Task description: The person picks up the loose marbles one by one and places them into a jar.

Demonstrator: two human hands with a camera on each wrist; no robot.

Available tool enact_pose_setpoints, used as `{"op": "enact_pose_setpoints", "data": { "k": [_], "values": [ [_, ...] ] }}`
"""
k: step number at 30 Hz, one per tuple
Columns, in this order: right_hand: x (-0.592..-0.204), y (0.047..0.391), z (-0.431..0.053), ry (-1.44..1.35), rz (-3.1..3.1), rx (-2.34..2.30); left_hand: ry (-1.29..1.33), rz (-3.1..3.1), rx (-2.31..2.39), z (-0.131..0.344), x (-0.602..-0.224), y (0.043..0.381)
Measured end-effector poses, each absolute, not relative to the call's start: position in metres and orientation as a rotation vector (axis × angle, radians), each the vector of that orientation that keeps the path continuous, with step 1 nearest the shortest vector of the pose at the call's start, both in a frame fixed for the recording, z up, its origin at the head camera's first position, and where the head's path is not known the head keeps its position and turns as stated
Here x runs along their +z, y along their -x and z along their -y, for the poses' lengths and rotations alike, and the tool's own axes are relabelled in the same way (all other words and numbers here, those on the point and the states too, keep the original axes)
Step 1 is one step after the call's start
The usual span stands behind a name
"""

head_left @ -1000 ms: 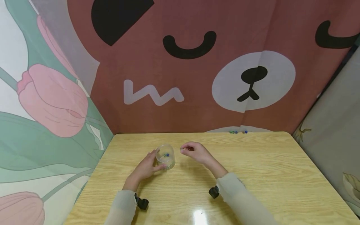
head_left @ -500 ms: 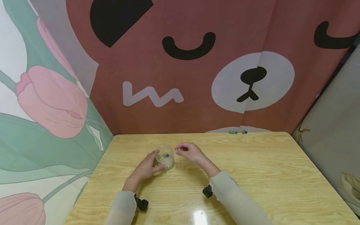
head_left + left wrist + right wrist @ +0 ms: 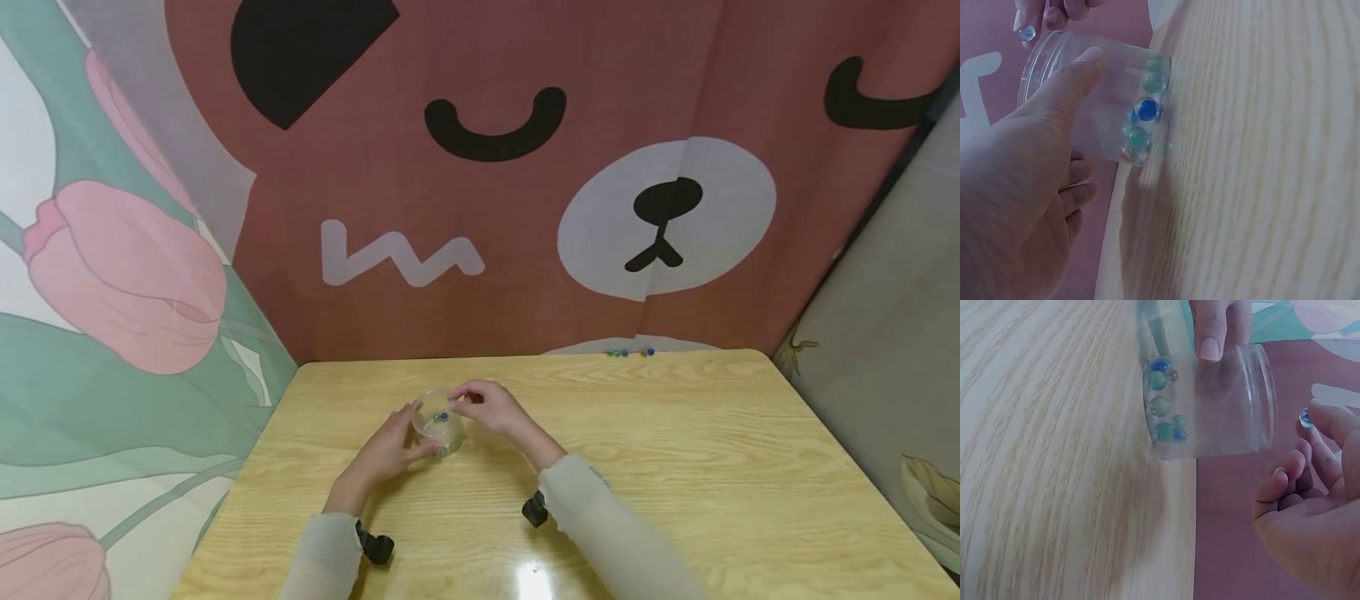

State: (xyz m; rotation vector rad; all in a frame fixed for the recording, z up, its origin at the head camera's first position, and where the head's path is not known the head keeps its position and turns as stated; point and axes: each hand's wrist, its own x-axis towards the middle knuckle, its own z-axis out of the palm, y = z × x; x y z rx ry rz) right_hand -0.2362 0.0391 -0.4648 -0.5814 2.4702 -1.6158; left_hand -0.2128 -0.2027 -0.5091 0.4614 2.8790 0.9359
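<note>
A clear plastic jar (image 3: 1100, 94) without a lid stands upright on the wooden table, with several blue and green marbles (image 3: 1159, 406) at its bottom. My left hand (image 3: 386, 446) grips the jar from its left side, the thumb across the near wall and the fingers behind. My right hand (image 3: 491, 410) pinches one clear-and-blue marble (image 3: 1305, 418) between thumb and forefinger. In the head view that hand overlaps the right part of the jar's rim; both wrist views show the marble just above the mouth.
Several more marbles (image 3: 630, 352) lie in a row along the far edge of the table (image 3: 675, 467), right of the middle. Behind that edge hangs a curtain (image 3: 375, 325) with a bear's face. A floral curtain (image 3: 127, 275) borders the left side.
My right hand has moved left with the pinched marble, from beside the jar to its rim. The left hand has kept its grip on the jar, which stays in place.
</note>
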Motion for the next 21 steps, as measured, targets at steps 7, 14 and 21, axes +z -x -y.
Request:
{"op": "enact_pose_setpoints", "data": {
  "k": [7,14,21],
  "values": [
    [-0.47,0.24,-0.03,0.569,-2.476,-1.587,-0.448,-2.865,0.946,0.203,-0.509,0.212],
    [-0.471,0.239,-0.023,0.558,-2.46,-1.588,-0.474,-2.867,0.961,0.203,-0.507,0.213],
    [-0.473,0.24,-0.021,0.515,-2.458,-1.573,-0.472,-2.853,0.956,0.202,-0.507,0.212]
  ]
}}
